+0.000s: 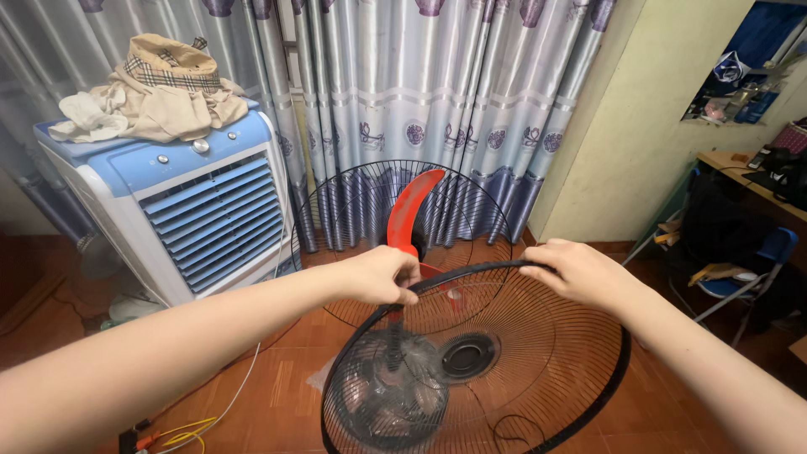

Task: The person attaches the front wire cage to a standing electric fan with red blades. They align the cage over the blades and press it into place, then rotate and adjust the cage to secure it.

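Observation:
A black wire fan guard (538, 370) with a round centre cap tilts in front of me. My left hand (380, 275) grips its top rim on the left, and my right hand (573, 271) grips the same rim on the right. Behind it stands the fan's rear wire guard (361, 197), upright, with a red blade (412, 206) mounted on the hub. Below the held guard, the dark fan motor housing (388, 395) shows through the wires.
A blue and white air cooler (181, 206) with beige clothes on top stands at the left. Patterned curtains (437, 92) hang behind. White and yellow cables (220, 412) lie on the red tile floor. A desk and a blue chair (748, 269) are at the right.

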